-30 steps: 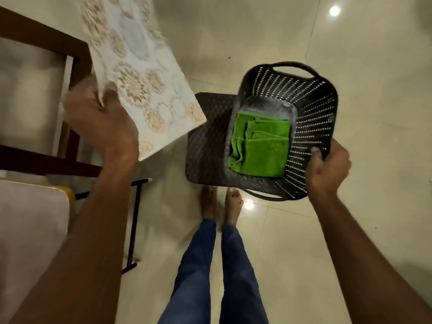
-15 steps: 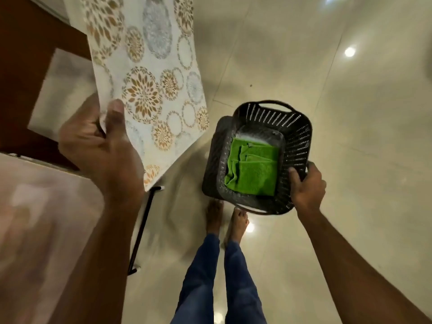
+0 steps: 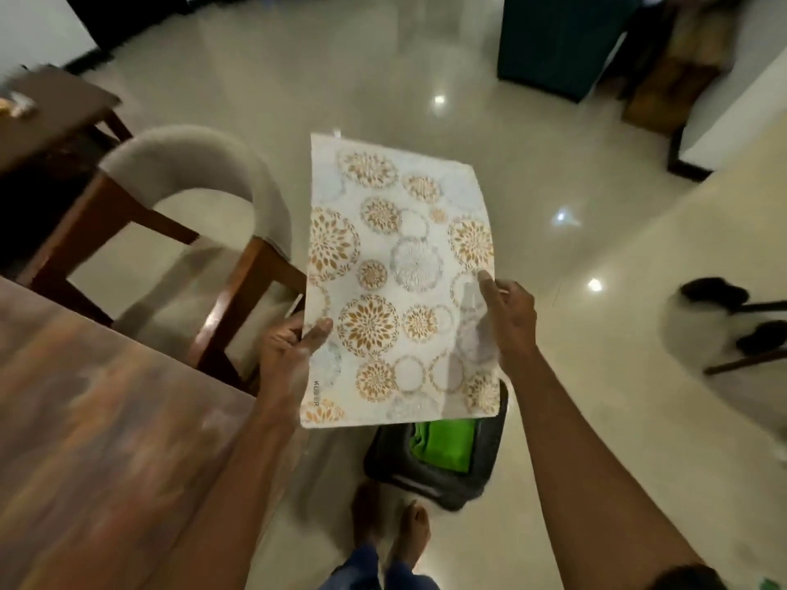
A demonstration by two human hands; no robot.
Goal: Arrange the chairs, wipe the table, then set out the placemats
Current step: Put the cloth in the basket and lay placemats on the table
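From my end of the feed I see both hands up in front of me on one placemat, a pale sheet printed with gold and grey flower rings, held out flat over the floor rather than on the table. My left hand grips its left edge, thumb pressed on the top face and the fingers curled beneath. My right hand has the right edge, thumb laid along the printed side with the rest of the fingers behind the sheet; the view is smeared there, so I cannot tell how tightly they close. The wooden table fills the lower left, its corner just beside my left forearm, and the placemat does not touch it. A chair with a curved grey back and brown wooden legs stands past the table's corner, near the placemat's left edge. Below the placemat, on the tiled floor just ahead of my bare feet, sits a dark basket with a green cloth in it.
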